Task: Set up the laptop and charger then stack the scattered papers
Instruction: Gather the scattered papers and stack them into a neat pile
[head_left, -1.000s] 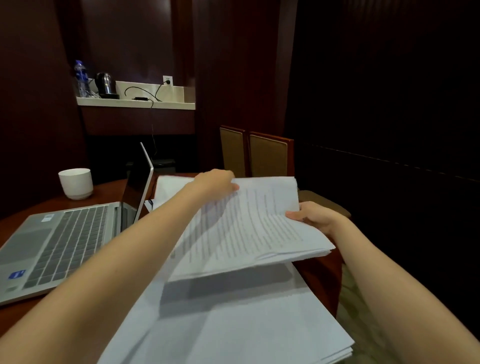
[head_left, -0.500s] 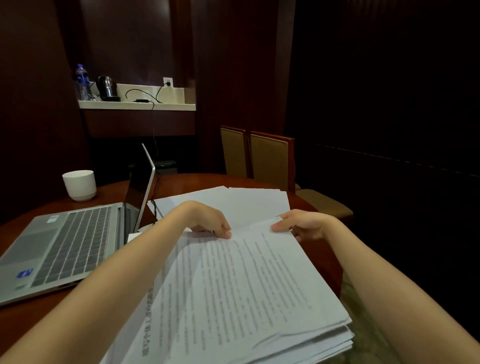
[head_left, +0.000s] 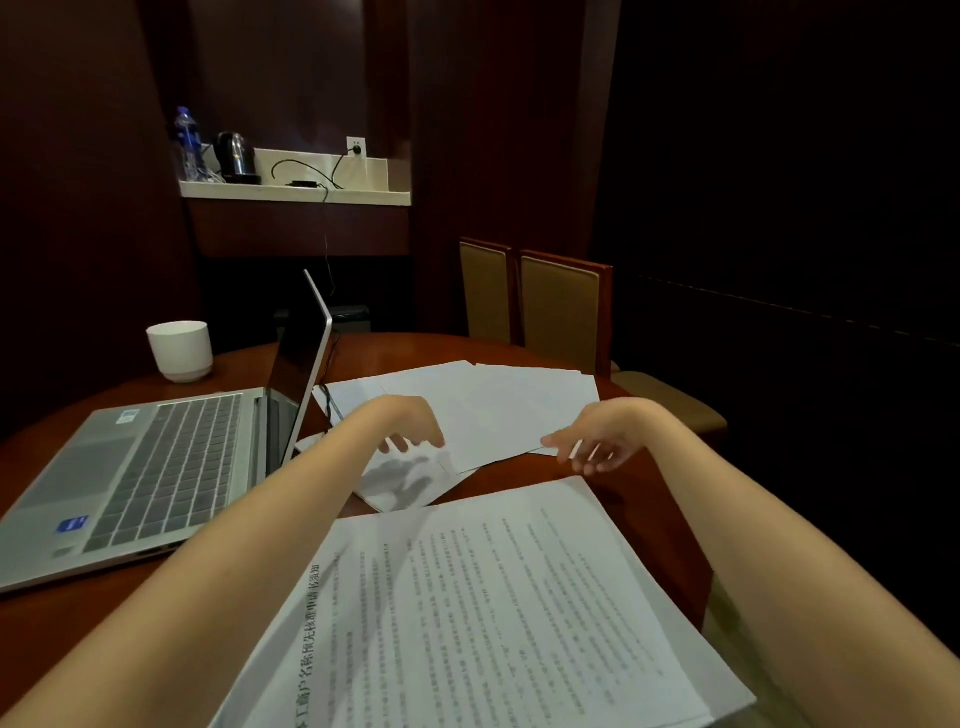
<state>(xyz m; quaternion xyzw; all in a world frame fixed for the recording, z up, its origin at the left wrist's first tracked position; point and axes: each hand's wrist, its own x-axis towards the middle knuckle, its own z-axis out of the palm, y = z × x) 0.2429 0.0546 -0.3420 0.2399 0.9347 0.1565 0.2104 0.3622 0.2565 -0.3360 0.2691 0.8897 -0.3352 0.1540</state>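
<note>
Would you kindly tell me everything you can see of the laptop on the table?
The laptop is silver and metallic-looking, open, its lid raised steeply and seen almost edge-on with a dark screen. It has a grey keyboard, a touchpad and a blue sticker on the near palm rest. It sits flat on the left of the wooden table, beside the loose papers. The left hand and right hand are clear of it.

The stack (head_left: 493, 623) runs off the bottom edge, the laptop (head_left: 156, 467) off the left with its screen edge-on, the left hand (head_left: 410, 423) is motion-blurred, and whether the right hand (head_left: 597, 447) touches the sheets (head_left: 498, 410) is unclear.
</note>
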